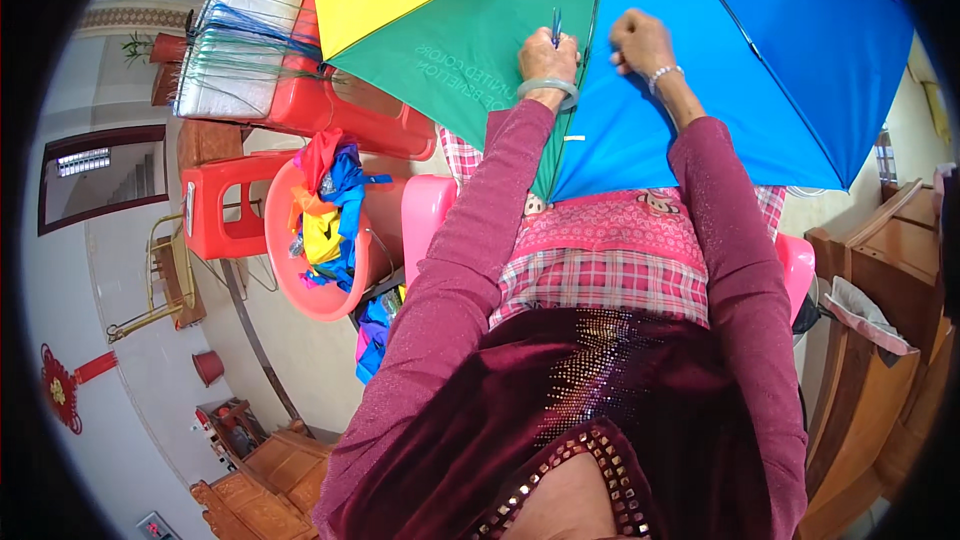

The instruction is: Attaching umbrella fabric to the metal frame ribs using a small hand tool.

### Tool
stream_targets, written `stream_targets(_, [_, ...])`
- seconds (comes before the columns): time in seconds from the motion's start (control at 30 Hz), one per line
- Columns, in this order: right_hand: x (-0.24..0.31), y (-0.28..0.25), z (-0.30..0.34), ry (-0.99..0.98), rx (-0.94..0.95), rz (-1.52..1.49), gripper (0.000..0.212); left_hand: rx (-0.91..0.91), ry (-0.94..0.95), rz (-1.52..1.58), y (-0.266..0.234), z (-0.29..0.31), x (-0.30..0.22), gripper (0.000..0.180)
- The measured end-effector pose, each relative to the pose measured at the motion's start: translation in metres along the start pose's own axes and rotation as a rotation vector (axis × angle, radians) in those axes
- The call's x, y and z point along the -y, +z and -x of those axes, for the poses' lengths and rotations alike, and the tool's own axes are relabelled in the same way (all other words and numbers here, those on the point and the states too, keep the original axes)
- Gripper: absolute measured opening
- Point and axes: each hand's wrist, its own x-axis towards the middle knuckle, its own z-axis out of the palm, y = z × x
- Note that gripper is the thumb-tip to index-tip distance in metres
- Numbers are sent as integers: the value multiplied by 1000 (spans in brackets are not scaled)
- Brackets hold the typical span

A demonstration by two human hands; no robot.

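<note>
An open umbrella point(700, 110) with yellow, green, blue and purple panels spreads over my lap, its dark ribs showing. Over the green panel, close to a rib, my left hand point(548, 58) is closed, wearing a pale bangle. A thin dark-blue pointed piece point(556, 26) stands up from its fingers; I cannot tell exactly what it is. To the right, above the blue panel, my right hand point(643, 44) has its fingers curled together, with a beaded bracelet at the wrist. Whatever those fingers may pinch is too small to make out.
At the left, a white foam block point(240, 45) draped with blue and green threads sits by a red stool point(330, 105). Below it stand another red stool point(215, 208) and a pink bucket point(290, 285) of colourful cloth. Wooden furniture point(850, 410) is at the right.
</note>
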Motion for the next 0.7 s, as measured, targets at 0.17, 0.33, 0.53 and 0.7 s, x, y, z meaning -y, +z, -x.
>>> stream_targets(0.17, [-17, -22, -14, -450, -577, 810, 8, -43, 244, -558, 11, 9, -10, 24])
stream_targets(0.33, [-18, -28, -9, -455, -668, 855, 10, -43, 170, -777, 22, 17, -18, 23])
stream_targets(0.53, [12, -66, -8, -545, -791, 445, 10, -3, 322, -668, 23, 8, -9, 29])
stream_targets(0.7, [48, -59, 13, -533, -300, -397, 13, 45, 762, -404, 25, -4, 0, 20])
